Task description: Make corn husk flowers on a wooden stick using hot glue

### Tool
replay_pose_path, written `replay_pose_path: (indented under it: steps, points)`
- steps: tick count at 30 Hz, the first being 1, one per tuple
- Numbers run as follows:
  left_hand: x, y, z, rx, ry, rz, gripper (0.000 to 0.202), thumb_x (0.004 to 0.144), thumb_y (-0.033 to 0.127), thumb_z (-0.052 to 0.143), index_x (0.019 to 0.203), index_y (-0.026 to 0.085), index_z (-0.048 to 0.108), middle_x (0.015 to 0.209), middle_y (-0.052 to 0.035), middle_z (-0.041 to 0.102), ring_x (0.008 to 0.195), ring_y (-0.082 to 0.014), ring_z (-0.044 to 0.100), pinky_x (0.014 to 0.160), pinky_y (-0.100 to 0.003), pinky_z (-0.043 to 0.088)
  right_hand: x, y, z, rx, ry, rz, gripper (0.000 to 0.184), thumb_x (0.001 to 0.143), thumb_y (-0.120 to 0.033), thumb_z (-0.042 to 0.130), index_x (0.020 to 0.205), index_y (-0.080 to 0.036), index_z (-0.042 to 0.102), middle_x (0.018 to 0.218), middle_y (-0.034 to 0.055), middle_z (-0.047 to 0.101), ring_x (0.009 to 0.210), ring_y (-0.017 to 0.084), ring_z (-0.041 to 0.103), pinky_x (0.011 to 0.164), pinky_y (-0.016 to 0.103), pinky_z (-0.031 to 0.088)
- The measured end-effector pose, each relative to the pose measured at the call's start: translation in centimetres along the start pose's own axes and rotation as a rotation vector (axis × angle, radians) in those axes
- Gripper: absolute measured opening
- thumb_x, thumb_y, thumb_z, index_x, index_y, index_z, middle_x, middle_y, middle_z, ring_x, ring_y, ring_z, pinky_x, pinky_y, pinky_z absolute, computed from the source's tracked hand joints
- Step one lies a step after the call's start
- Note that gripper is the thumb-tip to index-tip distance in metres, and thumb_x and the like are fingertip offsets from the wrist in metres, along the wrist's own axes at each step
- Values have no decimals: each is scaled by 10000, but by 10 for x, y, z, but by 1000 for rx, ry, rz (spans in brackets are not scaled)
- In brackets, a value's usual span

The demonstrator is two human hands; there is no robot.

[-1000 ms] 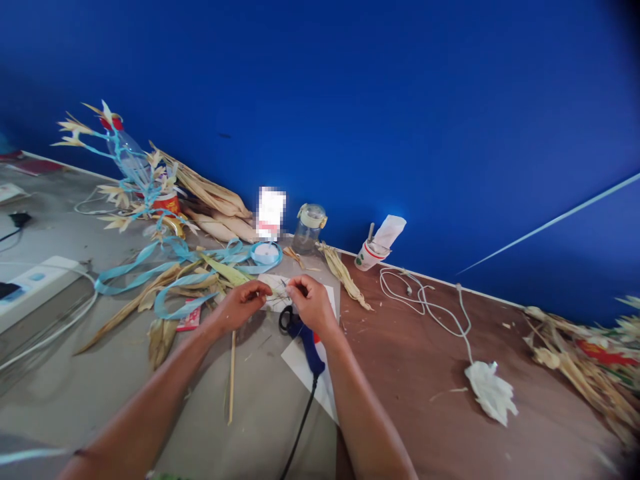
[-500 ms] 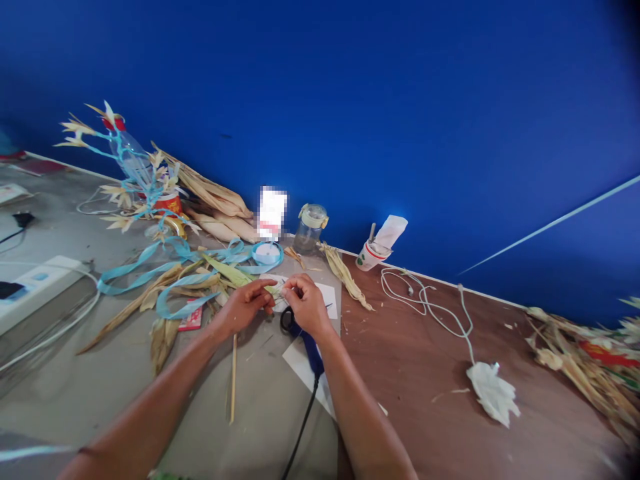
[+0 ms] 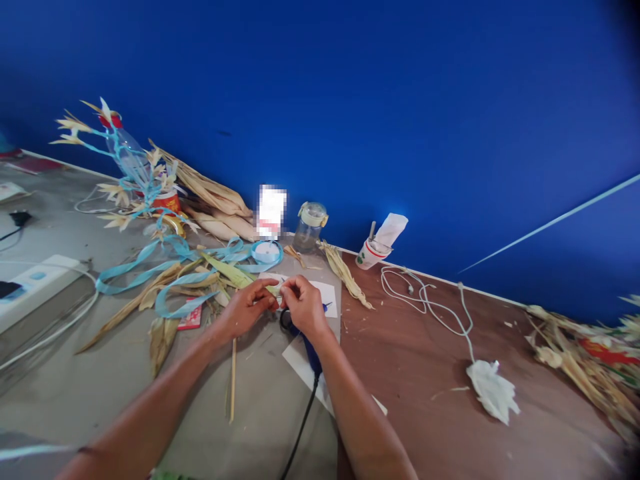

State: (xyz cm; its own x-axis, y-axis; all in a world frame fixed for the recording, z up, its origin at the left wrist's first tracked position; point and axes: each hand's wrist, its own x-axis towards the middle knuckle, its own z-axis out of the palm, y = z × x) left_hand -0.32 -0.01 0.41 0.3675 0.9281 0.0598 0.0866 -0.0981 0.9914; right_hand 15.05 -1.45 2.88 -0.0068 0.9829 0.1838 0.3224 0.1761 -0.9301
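Observation:
My left hand [image 3: 249, 309] and my right hand [image 3: 305, 307] meet over white paper at the table's middle. Both have their fingers curled in a pinch, tips almost touching. Whatever lies between the fingertips is too small to make out; a pale greenish bit shows there. Just left of my left hand lies a green corn husk [image 3: 227, 270] among dried husks. Beneath my right hand and forearm rests a dark blue corded tool [image 3: 313, 357], partly covered. A thin stick [image 3: 233, 387] lies below my left wrist.
Blue ribbon [image 3: 133, 280] loops across the left side, near a red packet [image 3: 190, 315] and a white power strip [image 3: 40, 287]. Behind stand a lidded jar [image 3: 310, 230] and a paper cup [image 3: 371, 255]. A white cable [image 3: 445, 317] curls at right.
My fingertips have shifted slightly, with the right hand's fingers curled a little closer to the left's. Other things stay where they were.

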Motion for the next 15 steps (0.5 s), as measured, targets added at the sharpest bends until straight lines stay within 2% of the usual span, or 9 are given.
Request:
replay_pose_path:
  steps: [4,6,10,12,15]
  points:
    - [3,0,-3,151,121,142,287,781,327,554,1016,172,605,1067,-110,621,1008,-216,566,892,-385,425,0,-1,-1,-88,40,-13,93,783,-252,466,730,-204,526,549,-35,536,534,125,538,574,229,433]
    - [4,1,-5,235,173,197,251,786,344,546,947,174,634,1102,-113,610,1069,-231,533,933,-387,395,0,-1,-2,-114,42,-27,99,782,-255,461,737,-202,531,559,-28,542,562,132,541,573,229,429]
    - [3,6,-6,287,210,73,282,814,386,485,875,159,641,897,-80,665,867,-208,598,808,-336,452,0,0,-2,-142,41,-42,95,775,-252,462,733,-201,531,589,-18,549,597,139,544,569,229,423]
    - [2,8,-5,287,254,78,262,793,379,511,830,153,638,872,-72,656,842,-202,595,784,-319,451,0,0,-2,-134,42,-45,92,777,-253,462,734,-202,525,602,-16,552,604,139,545,572,229,423]
    - [1,10,-3,129,218,60,240,757,365,560,854,151,614,837,-54,641,769,-177,598,731,-311,461,0,2,-1,-116,34,-46,89,784,-255,465,736,-201,518,618,-16,558,606,135,546,578,227,423]
